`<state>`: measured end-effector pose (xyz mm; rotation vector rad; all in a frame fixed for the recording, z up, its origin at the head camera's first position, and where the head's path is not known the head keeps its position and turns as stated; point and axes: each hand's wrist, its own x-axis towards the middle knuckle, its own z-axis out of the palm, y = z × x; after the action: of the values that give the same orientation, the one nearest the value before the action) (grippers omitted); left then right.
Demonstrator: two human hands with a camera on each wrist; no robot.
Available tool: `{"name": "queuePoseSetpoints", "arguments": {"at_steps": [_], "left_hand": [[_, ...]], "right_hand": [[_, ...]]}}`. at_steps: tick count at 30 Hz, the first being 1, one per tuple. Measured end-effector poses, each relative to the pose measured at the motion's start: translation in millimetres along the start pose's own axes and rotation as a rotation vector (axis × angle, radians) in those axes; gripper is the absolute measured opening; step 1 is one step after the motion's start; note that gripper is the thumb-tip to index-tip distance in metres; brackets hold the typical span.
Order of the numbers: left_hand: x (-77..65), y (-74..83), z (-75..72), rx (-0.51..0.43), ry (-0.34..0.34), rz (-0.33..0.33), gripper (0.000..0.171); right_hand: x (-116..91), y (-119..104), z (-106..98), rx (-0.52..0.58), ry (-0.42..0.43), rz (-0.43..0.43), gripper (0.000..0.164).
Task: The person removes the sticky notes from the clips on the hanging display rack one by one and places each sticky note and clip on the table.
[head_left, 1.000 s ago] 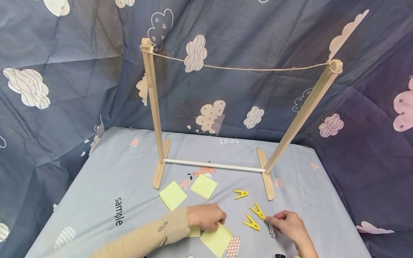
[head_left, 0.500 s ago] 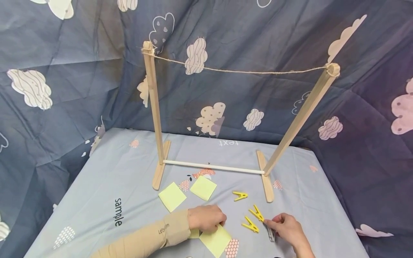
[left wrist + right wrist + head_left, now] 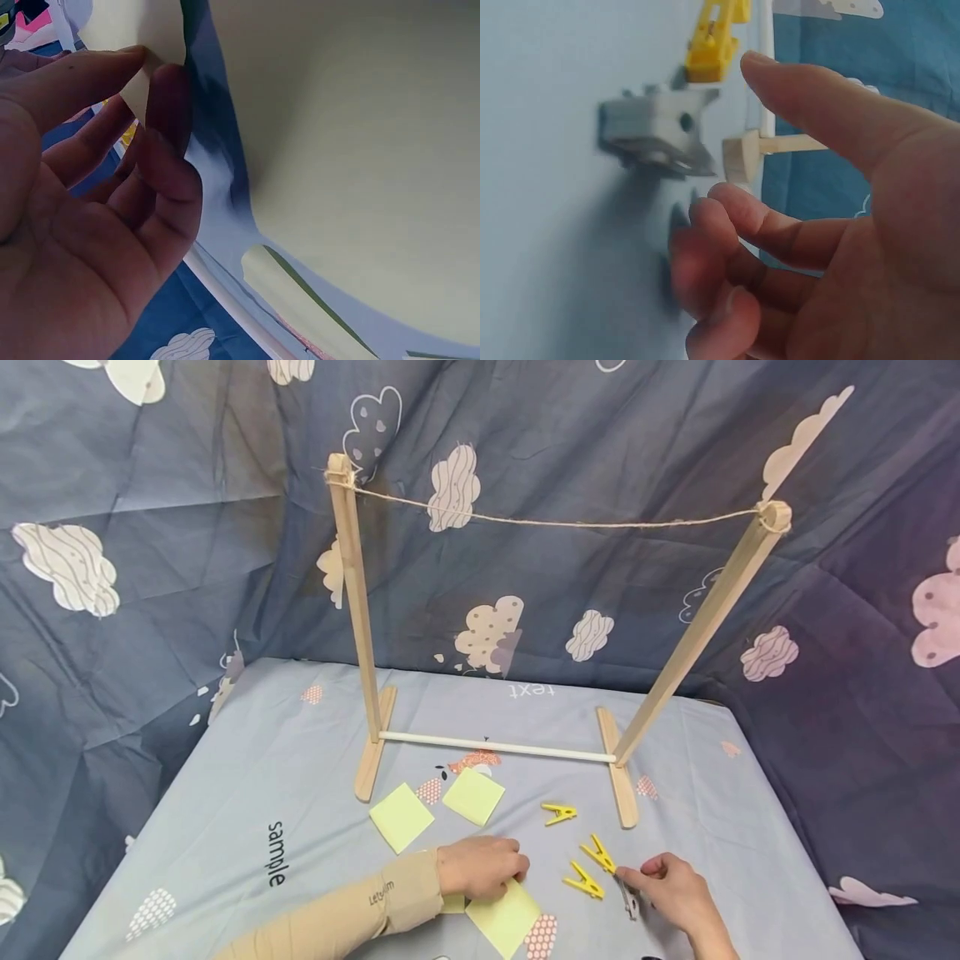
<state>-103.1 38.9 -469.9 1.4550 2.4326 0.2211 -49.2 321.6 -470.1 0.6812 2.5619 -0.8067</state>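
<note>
My left hand [image 3: 480, 867] pinches a corner of a pale yellow paper square [image 3: 506, 920] between thumb and forefinger; the left wrist view shows the pinched paper [image 3: 139, 26] up close. Part of another yellow square [image 3: 453, 905] shows below that wrist, the rest hidden. My right hand [image 3: 678, 893] is low over the cloth at a grey clip [image 3: 630, 903]. In the right wrist view the thumb and forefinger stand apart, with the grey clip [image 3: 652, 124] just beyond their tips. A yellow clothespin [image 3: 600, 853] lies right by the right fingertips, and another yellow clothespin [image 3: 585, 881] lies to its left.
Behind stands a wooden frame with a left post [image 3: 356, 610], a right post [image 3: 697, 635], a sagging string [image 3: 555, 522] and a white rod [image 3: 495, 746] low down. Two yellow squares, one left [image 3: 402, 817] and one right [image 3: 474, 795], and a third clothespin [image 3: 558, 812] lie before it.
The grey clip at my right fingertips has turned slightly and looks narrower. My left hand stays at the same paper square. The whole head view shifts a little.
</note>
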Motion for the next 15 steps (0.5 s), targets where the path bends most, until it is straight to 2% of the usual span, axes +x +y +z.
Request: {"name": "queuePoseSetpoints", "arguments": {"at_steps": [8, 11, 15], "left_hand": [[-3.2, -10.7, -5.7, -0.1, 0.017, -0.039, 0.026], [-9.4, -17.8, -11.1, -0.134, 0.053, -0.034, 0.023], [-24.4, -31.7, -22.3, -0.133, 0.149, -0.035, 0.021]], "right_hand": [[-1.3, -1.7, -12.5, -0.012, 0.114, -0.094, 0.054], [-2.4, -4.9, -18.1, -0.009, 0.169, -0.137, 0.047], [-4.2, -7.7, -31.2, -0.03, 0.251, -0.231, 0.037]]}}
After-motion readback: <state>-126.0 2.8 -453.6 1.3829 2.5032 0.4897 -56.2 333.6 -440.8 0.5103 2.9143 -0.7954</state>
